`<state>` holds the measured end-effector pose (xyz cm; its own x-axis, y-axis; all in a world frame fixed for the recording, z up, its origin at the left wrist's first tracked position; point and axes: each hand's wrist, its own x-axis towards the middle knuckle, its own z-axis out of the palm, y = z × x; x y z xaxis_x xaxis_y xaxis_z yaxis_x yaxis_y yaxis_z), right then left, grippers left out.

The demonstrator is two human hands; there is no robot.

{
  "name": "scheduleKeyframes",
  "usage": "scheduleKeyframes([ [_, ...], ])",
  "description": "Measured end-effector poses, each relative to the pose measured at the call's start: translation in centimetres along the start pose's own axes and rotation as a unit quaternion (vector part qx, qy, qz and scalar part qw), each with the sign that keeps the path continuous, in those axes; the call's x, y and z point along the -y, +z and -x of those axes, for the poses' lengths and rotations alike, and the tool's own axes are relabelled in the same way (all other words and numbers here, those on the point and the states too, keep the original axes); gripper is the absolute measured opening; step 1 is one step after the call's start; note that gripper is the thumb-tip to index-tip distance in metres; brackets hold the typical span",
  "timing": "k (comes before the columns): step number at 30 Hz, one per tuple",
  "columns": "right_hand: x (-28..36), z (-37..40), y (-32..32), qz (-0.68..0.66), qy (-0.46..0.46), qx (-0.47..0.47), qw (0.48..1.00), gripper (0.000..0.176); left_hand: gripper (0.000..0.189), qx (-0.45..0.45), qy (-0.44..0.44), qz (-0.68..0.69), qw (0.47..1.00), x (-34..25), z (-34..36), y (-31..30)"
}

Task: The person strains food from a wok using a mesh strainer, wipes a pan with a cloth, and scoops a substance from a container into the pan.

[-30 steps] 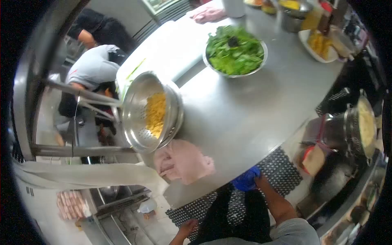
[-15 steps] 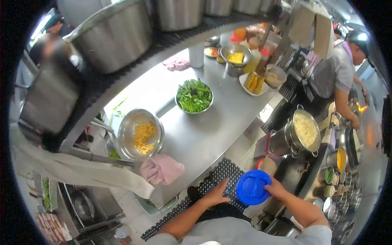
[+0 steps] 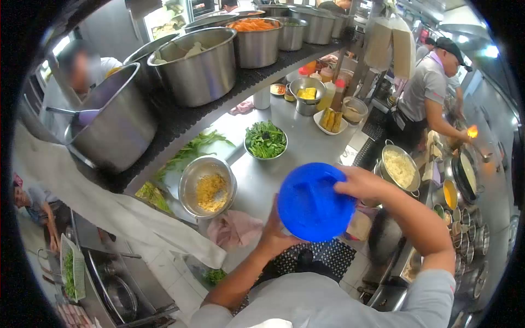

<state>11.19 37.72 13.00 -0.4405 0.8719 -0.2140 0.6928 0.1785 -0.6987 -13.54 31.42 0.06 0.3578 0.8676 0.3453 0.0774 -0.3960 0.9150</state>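
Note:
A round blue plastic lid [image 3: 314, 205] with a raised bar across its face is tilted up in front of me, above the floor beside the steel counter. My right hand [image 3: 361, 185] grips its upper right rim, fingers closed on the edge. At the lower left rim is my left hand [image 3: 275, 232], its thumb along the bottom edge and the fingers partly hidden behind the lid. Just left of that hand, a pink cloth [image 3: 232, 228] lies on the counter next to a steel bowl [image 3: 187, 188] of yellow crumbly food.
On the counter [image 3: 257, 180] stand a bowl of chopped greens [image 3: 266, 140] and a plate of fried rolls [image 3: 331, 121]. Large steel pots [image 3: 199, 74] line the shelf above. At right, a co-worker [image 3: 424, 93] works at the stove near a flame, beyond a pot of pale food [image 3: 401, 168].
The blue lid has come up and left, closer to my view. My left hand has moved from beside it to its left rim. My view has tilted up, showing the shelf pots.

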Motion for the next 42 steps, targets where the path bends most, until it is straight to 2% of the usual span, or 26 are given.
scheduleKeyframes([
  [3, 3.5, -4.3, 0.7, 0.017, 0.053, 0.015, 0.998, 0.046, 0.125, -0.066, -0.042, -0.031, 0.996, 0.7, 0.6, -2.3],
  [5, 3.3, -7.1, 1.2, 0.036, 0.039, 0.04, 0.998, 0.046, 0.123, -0.108, -0.06, -0.025, 0.992, 1.2, 0.2, -2.5],
  [7, 1.5, -10.6, 2.3, 0.053, 0.024, 0.066, 0.996, 0.045, 0.118, -0.177, -0.076, 0.148, 0.97, 1.4, -0.2, -2.2],
  [8, -0.2, -12.1, 3.1, 0.094, -0.034, -0.044, 0.994, 0.045, 0.118, -0.188, -0.079, 0.145, 0.968, 1.9, -0.2, -1.7],
  [10, 1.1, -11.3, 4.4, 0.175, -0.109, -0.259, 0.944, 0.045, 0.11, -0.269, -0.082, -0.049, 0.958, 3.2, -0.4, -1.1],
  [12, 3.1, -10.5, 5.2, 0.197, -0.241, -0.308, 0.899, 0.042, 0.11, -0.256, -0.068, -0.099, 0.959, 4.1, 0.1, -1.5],
  [13, 4.4, -9.7, 6.2, 0.167, -0.197, -0.292, 0.921, 0.04, 0.11, -0.245, -0.062, -0.144, 0.957, 4.5, -0.1, -1.7],
  [14, 5.7, -9.5, 6.1, 0.186, -0.131, -0.193, 0.954, 0.043, 0.11, -0.227, -0.045, -0.141, 0.963, 4.5, -0.4, -1.7],
  [16, 7.2, -9.8, 6.6, 0.213, -0.081, -0.139, 0.964, 0.055, 0.112, -0.225, -0.121, -0.225, 0.94, 4.1, -0.2, -1.8],
  [19, 7.8, -10.8, 7.4, 0.2, -0.071, -0.13, 0.969, 0.062, 0.111, -0.21, -0.102, -0.127, 0.964, 5.4, -0.8, -1.8],
  [24, 6.1, -12.9, 9.0, 0.133, -0.082, -0.161, 0.974, 0.059, 0.1, -0.226, -0.065, -0.12, 0.964, 5.7, -1.6, -2.4],
  [26, 4.5, -13.8, 8.2, 0.136, -0.219, -0.12, 0.959, 0.052, 0.101, -0.216, -0.074, -0.123, 0.966, 4.5, -2.5, -3.8],
  [27, 4.4, -13.8, 7.3, 0.137, -0.225, -0.111, 0.958, 0.052, 0.102, -0.164, -0.081, -0.112, 0.977, 4.2, -2.7, -4.8],
  [28, 4.5, -14.0, 6.1, 0.167, -0.278, -0.046, 0.945, 0.045, 0.103, -0.111, -0.09, -0.103, 0.984, 3.8, -2.6, -5.6],
  [29, 4.8, -14.5, 5.1, 0.195, -0.33, 0.015, 0.924, 0.039, 0.103, -0.12, -0.093, -0.107, 0.983, 4.0, -2.6, -6.2],
  [32, 5.3, -16.6, 4.2, 0.173, -0.279, -0.016, 0.944, 0.04, 0.101, -0.063, -0.132, -0.102, 0.984, 2.8, -3.2, -7.1],
  [33, 8.7, -14.2, 1.9, 0.048, -0.154, -0.034, 0.986, 0.044, 0.103, -0.071, -0.088, -0.131, 0.985, 4.3, -2.9, -7.3],
  [34, 9.0, -14.5, 1.3, -0.076, -0.224, -0.077, 0.969, 0.051, 0.096, -0.072, -0.153, -0.186, 0.968, 2.3, -2.6, -7.3],
  [35, 10.3, -14.2, -0.4, -0.03, -0.233, -0.079, 0.969, 0.054, 0.088, -0.068, -0.221, -0.236, 0.944, 0.5, -2.3, -7.2],
  [36, 9.3, -16.0, -0.4, -0.167, -0.172, -0.052, 0.969, 0.053, 0.079, -0.13, -0.194, -0.173, 0.957, 1.8, -1.1, -7.5],
  [37, 9.2, -16.0, -0.1, -0.291, -0.164, -0.059, 0.941, 0.048, 0.071, -0.193, -0.164, -0.113, 0.961, 2.1, -0.3, -7.8],
  [38, 9.0, -16.5, 1.3, -0.495, -0.128, 0.026, 0.859, 0.044, 0.071, -0.192, -0.173, -0.11, 0.96, 2.0, 0.2, -8.0],
  [39, 9.0, -17.0, 2.7, -0.671, -0.084, 0.105, 0.729, 0.04, 0.063, -0.241, -0.169, 0.063, 0.954, -0.6, 0.3, -8.1],
  [40, 8.9, -16.9, 4.4, -0.732, -0.067, 0.138, 0.664, 0.039, 0.057, -0.285, -0.159, 0.232, 0.916, -2.3, 0.7, -8.1],
  [41, 9.0, -16.3, 6.7, -0.758, -0.057, 0.149, 0.632, 0.038, 0.057, -0.285, -0.16, 0.233, 0.916, -2.6, 1.1, -8.4],
  [42, 9.1, -15.3, 8.9, -0.779, -0.047, 0.159, 0.605, 0.037, 0.054, -0.2, -0.119, 0.383, 0.894, -2.7, 1.9, -8.9],
])
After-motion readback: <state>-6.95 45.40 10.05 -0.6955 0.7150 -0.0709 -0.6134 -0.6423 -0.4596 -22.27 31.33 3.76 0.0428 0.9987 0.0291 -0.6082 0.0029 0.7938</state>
